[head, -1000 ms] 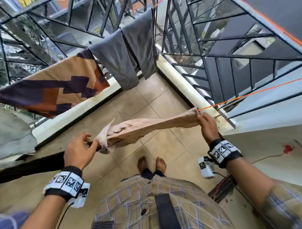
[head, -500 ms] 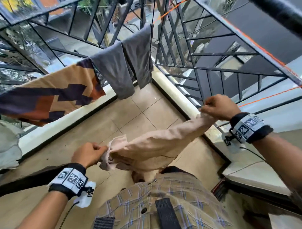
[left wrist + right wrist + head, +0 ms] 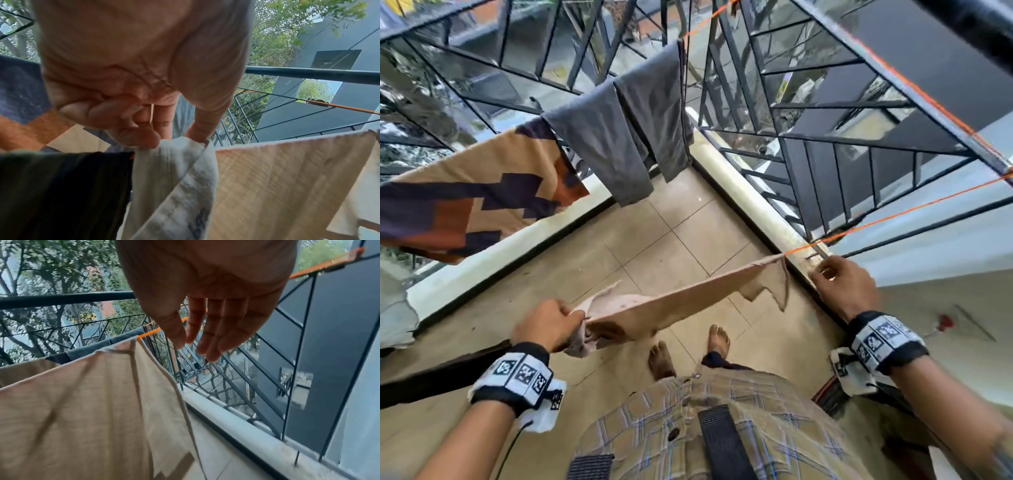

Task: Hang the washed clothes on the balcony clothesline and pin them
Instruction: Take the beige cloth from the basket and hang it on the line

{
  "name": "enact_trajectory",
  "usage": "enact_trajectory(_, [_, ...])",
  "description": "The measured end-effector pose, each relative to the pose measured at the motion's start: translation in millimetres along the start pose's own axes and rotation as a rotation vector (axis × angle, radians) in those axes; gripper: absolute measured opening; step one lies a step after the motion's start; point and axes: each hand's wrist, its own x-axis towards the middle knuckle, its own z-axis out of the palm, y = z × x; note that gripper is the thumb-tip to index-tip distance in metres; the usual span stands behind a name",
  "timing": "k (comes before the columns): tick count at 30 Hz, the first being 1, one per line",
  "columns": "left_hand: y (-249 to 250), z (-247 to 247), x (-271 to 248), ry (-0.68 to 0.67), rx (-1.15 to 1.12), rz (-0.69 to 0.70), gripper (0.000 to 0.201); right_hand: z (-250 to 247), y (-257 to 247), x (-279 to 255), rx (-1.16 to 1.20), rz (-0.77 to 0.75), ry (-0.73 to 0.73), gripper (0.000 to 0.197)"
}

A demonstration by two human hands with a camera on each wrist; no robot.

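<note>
One beige cloth (image 3: 681,305) draped over the orange line (image 3: 893,216), limp & light (best pinched at the top edge): left hand (image 3: 548,325) grips its bunched end, right hand (image 3: 846,287) loose, holding nothing.

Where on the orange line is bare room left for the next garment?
Bare run: the orange clothesline between the beige cloth edge and the wall-side railing, beside the open right hand. Crowded: leftward, where the left hand grips the cloth's end against the dark garment.
</note>
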Motion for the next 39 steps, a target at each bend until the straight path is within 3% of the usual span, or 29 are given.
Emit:
enact_trajectory(3, [3.5,-3.2,0.8,0.001,-0.005,0.002,0.024,25.2,2.3,-3.7,0.117,-0.068,-0.219,0.013])
enact_trajectory(5, [4.6,-3.7,1.7,-0.01,0.007,0.004,0.026,45.7,5.5,-1.4,0.202,-0.101,-0.337,0.024])
enact_trajectory(9, [11.9,-5.0,-5.7,0.023,0.066,0.018,0.027,73.5,-6.6,5.8,0.439,-0.083,-0.457,0.035])
enact_trajectory(11, [14.9,-3.9,-6.2,0.043,0.078,0.02,0.028,78.0,-20.7,8.4,0.567,-0.092,-0.446,0.035])
enact_trajectory(15, [15.7,-1.0,-4.9,0.062,0.083,0.011,0.026,80.0,-43.8,14.2,0.689,-0.105,-0.337,0.006])
enact_trajectory(19, [15.8,-0.4,-4.3,0.077,0.107,0.008,0.026,76.9,-48.6,16.6,0.659,-0.157,-0.34,0.006])
enact_trajectory(24, [10.8,0.3,-4.7,0.062,0.084,-0.002,0.023,54.0,-21.8,8.7,0.683,-0.18,-0.33,0.057])
enact_trajectory(31, [5.7,-1.0,-12.6,0.063,0.042,0.027,0.02,-20.0,-26.0,-12.8,0.806,-0.314,-0.274,0.024])
enact_trajectory(36, [1.7,-0.1,-22.2,0.066,-0.033,0.022,0.018,-68.1,-58.1,31.6,0.651,-0.42,-0.162,0.017])
enact_trajectory(39, [11.0,-6.2,-32.9,0.095,-0.14,0.047,0.016,-96.5,-82.1,70.5,0.458,-0.407,-0.057,0.024])
